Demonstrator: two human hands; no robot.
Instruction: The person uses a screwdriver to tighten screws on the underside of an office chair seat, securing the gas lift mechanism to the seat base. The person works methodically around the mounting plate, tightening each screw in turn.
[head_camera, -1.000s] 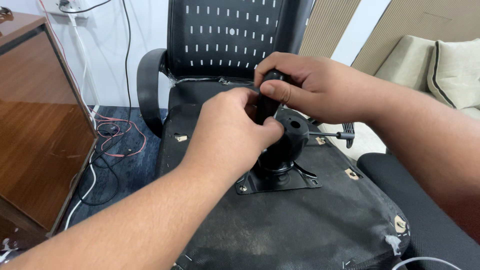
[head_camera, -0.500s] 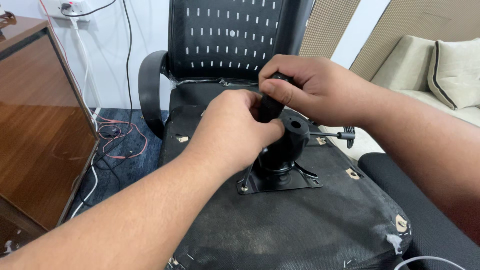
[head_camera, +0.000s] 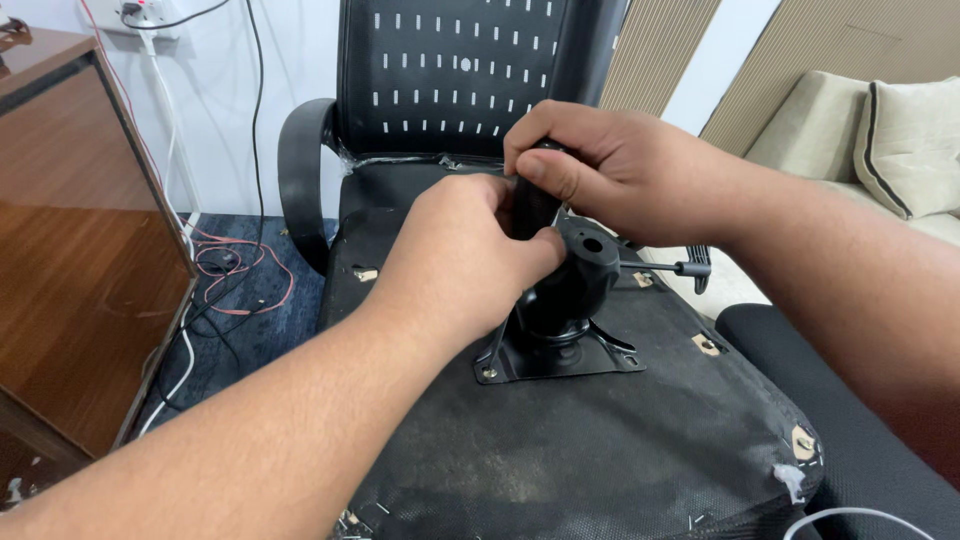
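left hand pinching black handle | right hand wrapped round it | above chair mechanism

No packages, labels, signs or screens are in view.

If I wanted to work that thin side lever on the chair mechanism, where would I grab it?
Probably at the ribbed end grip of the lever, coming from the right. It sticks out sideways past the black mechanism, clear of both the left hand and right hand.
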